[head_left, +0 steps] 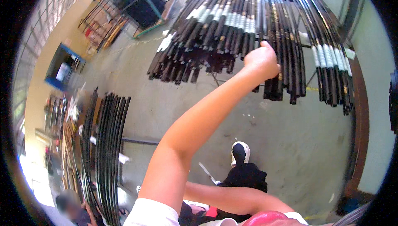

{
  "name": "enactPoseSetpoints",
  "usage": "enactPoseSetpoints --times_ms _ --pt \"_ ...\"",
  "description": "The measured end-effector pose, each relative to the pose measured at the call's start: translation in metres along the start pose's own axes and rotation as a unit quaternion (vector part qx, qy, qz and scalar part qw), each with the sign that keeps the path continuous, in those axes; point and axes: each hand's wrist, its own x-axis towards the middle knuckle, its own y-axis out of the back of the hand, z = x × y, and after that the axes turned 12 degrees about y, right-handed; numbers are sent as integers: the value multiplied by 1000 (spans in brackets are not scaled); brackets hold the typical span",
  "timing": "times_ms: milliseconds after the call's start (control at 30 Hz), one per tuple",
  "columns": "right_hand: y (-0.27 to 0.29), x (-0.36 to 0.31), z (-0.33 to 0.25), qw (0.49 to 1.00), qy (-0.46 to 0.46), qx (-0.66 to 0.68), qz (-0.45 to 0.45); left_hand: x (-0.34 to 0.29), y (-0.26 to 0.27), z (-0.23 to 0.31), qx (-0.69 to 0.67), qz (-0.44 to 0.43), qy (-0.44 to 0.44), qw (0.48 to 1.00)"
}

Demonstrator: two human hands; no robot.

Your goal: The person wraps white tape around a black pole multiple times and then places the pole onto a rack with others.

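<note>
My left arm reaches forward to a wide bank of long black rods (290,56). At their near ends my left hand (263,61) is closed, thumb up, around what looks like one of the black rods; the grip itself is partly hidden by the back of the hand. Many of these rods carry white bands (230,20) near their thick ends. My right forearm (236,197) crosses low in front of my body toward the left. Its hand is hidden behind my left upper arm.
At left another bundle of black rods (110,151) lies on a support. A person (70,205) is at the lower left. Farther back stand a dark-filled metal rack (139,2) and a blue-framed box (62,68). A pale wall (375,114) runs along the right. My shoe (244,151) is on the floor.
</note>
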Motion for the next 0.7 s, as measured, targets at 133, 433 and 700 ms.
enactPoseSetpoints --times_ms 133,433,700 --pt "-1 1 -14 996 32 -13 -76 1 4 6 -193 -81 18 978" --pt "-30 -25 -56 971 93 2 -219 -112 -22 -43 -564 180 -133 795" --pt "-45 -5 -74 955 99 -14 -279 -277 60 -135 -758 -91 -66 642"
